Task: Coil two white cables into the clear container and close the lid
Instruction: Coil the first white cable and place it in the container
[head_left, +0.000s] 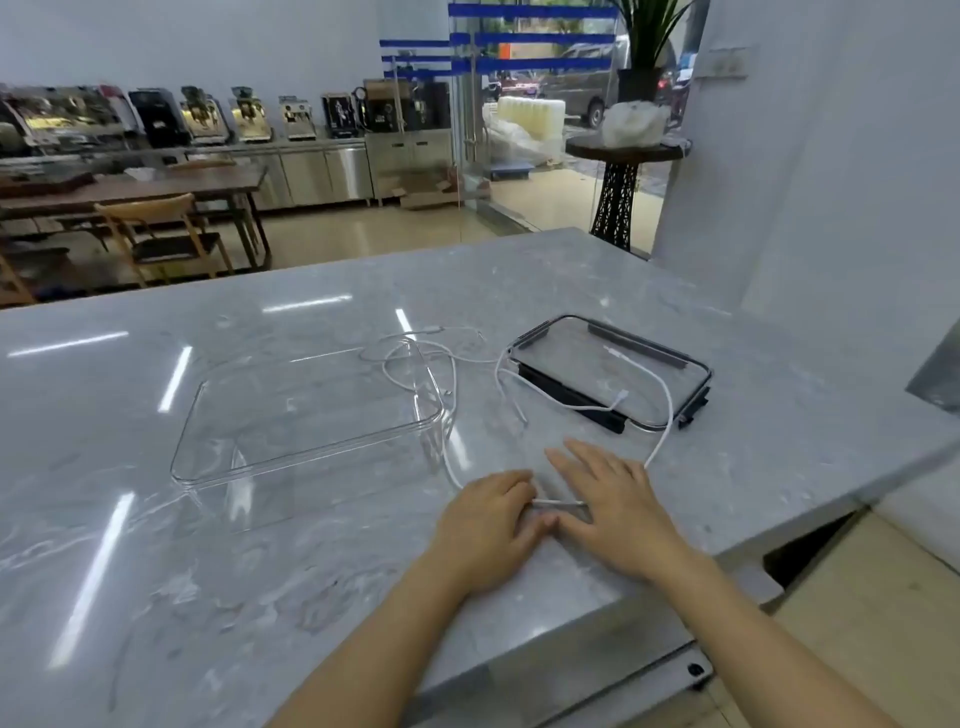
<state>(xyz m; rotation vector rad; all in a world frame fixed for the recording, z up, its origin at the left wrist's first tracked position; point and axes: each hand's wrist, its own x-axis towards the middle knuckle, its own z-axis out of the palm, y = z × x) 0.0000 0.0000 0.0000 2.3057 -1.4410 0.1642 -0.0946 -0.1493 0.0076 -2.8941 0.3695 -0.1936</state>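
A clear rectangular container (306, 415) stands open on the grey marble counter (156, 545), left of centre. Its clear lid (610, 371) with black clips lies flat to the right. Two thin white cables sprawl loose between them: one cable (660, 384) runs over the lid and down toward my hands, the other cable (449, 415) loops past the container's right edge. My left hand (485, 525) and my right hand (613, 504) rest side by side near the counter's front edge, pinching a short stretch of cable (558, 503) between them.
The counter's front edge and right corner lie just under my wrists. A white wall (831, 182) borders the counter on the right. Beyond the counter are wooden tables, a chair (161, 239) and a row of coffee machines (208, 117).
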